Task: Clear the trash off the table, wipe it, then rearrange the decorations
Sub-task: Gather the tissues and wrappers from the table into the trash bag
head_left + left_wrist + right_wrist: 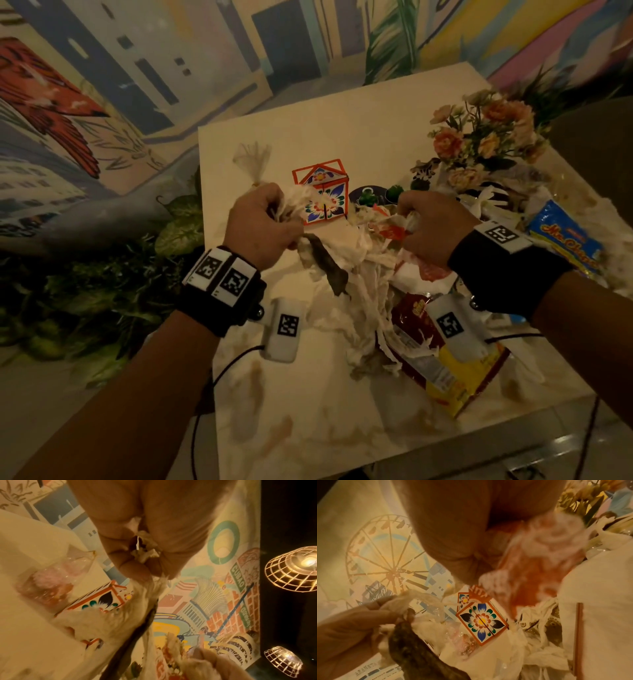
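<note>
My left hand (274, 219) grips a wad of white tissue trash (301, 202) with a dark stained strip (325, 263) hanging from it; the left wrist view shows tissue bits squeezed in the fist (145, 550). My right hand (416, 226) clutches a red-and-white wrapper with tissue (394, 229), blurred in the right wrist view (539, 563). Between both hands, crumpled tissue (356, 308) trails down to the white table (342, 113). A flower-painted orange box (325, 195) stands just behind the hands.
A red snack bag (414, 325) and yellow packet (462, 387) lie front right, a blue wrapper (565, 240) at the right edge. Artificial flowers (486, 133) stand at back right. A clear plastic bag (251, 161) lies behind my left hand. Brown stains (257, 387) mark the near tabletop.
</note>
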Demonstrator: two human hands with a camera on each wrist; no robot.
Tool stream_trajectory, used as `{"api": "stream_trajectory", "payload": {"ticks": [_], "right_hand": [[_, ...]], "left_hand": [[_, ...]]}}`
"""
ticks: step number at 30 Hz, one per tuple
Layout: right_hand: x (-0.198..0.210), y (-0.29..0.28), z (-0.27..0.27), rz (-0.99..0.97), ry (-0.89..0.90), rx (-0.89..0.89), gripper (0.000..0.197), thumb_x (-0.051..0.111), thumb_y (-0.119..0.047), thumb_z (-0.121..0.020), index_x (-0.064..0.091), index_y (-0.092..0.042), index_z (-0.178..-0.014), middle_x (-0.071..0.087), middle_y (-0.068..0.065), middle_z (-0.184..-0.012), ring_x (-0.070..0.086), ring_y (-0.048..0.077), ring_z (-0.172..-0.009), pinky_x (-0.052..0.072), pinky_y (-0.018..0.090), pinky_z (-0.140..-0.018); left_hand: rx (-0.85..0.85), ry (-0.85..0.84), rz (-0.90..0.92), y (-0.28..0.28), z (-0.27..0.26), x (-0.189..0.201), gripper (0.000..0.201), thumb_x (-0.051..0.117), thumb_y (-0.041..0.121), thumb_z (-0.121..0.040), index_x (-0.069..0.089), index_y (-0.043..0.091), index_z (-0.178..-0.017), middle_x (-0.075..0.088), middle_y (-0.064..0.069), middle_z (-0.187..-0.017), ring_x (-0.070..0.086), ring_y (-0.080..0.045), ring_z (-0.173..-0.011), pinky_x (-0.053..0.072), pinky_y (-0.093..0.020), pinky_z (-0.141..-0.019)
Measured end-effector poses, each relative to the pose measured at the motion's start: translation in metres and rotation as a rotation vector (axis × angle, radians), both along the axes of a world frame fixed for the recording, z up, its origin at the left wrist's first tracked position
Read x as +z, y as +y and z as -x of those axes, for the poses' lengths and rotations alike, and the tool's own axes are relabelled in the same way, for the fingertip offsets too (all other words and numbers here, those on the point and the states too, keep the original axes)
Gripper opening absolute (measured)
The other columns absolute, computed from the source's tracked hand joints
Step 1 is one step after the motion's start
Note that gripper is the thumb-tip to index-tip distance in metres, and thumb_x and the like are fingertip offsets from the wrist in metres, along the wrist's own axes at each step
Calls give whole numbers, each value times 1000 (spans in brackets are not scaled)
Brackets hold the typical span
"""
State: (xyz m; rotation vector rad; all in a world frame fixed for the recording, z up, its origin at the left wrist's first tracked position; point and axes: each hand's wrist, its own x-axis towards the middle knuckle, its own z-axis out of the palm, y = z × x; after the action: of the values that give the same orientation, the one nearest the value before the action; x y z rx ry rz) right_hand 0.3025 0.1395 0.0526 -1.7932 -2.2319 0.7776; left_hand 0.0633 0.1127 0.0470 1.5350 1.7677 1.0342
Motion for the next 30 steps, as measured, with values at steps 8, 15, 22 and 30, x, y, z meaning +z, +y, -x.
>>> {"api": "stream_trajectory", "payload": {"ticks": [8, 15, 22, 30], "right_hand": [[5, 0, 6, -34, 46, -57, 16, 61, -12, -83, 48, -21, -84, 50, 0, -76, 48, 22, -73, 32, 26, -64], [25, 2, 31, -111, 18, -10, 29, 58, -8, -81, 40, -24, -63, 40, -10, -62, 45, 23, -72, 28, 26, -61], [39, 0, 94, -172, 61, 62, 20, 56, -14, -85, 45, -22, -71, 42, -4, -63, 40, 24, -70, 21, 28, -51], [20, -11, 224, -131, 81, 207, 14, 58, -11, -81, 48, -17, -73, 44, -8, -63, 45, 21, -70, 27, 24, -51]], "left_hand": [[43, -57, -84, -2, 19, 33, 23, 71, -5, -66, 48, -3, -69, 51, -14, -58, 52, -13, -45, 50, -25, -42], [126, -79, -182, -16, 70, 61, 21, 70, -7, -71, 53, -16, -79, 56, -24, -67, 54, -9, -45, 48, -20, -41], [261, -1, -154, -31, 167, 51, 18, 73, 6, -67, 56, 3, -74, 60, -19, -69, 62, -34, -62, 57, -48, -55], [277, 131, -40, -60, 264, 17, 21, 70, -4, -73, 52, 5, -65, 52, -5, -58, 53, 2, -45, 38, -9, -39]]}}
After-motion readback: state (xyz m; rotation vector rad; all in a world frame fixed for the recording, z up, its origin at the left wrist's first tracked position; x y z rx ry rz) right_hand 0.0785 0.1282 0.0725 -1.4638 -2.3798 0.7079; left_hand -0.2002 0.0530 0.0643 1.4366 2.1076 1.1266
